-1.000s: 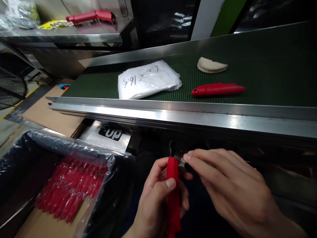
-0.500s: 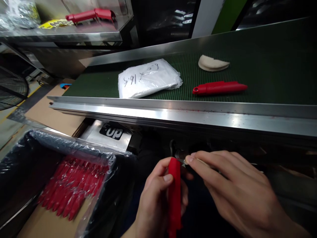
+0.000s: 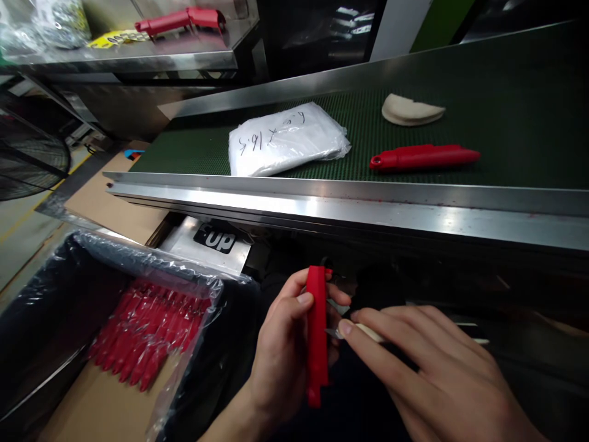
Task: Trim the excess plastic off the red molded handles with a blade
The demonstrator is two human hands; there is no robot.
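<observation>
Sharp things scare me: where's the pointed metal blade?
Low in the head view, the pointed metal blade pokes from the right hand, right of the left hand's red plastic piece.

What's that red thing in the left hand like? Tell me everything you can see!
The red piece is long and narrow, and looks like smooth plastic. It has a flat front, a squarish top, a small bit sticking out at upper right and a step near the bottom. It is almost upright in the picture, gripped by the left hand. A thin blade in the right hand points at its right edge; I can't tell if they touch.
</observation>
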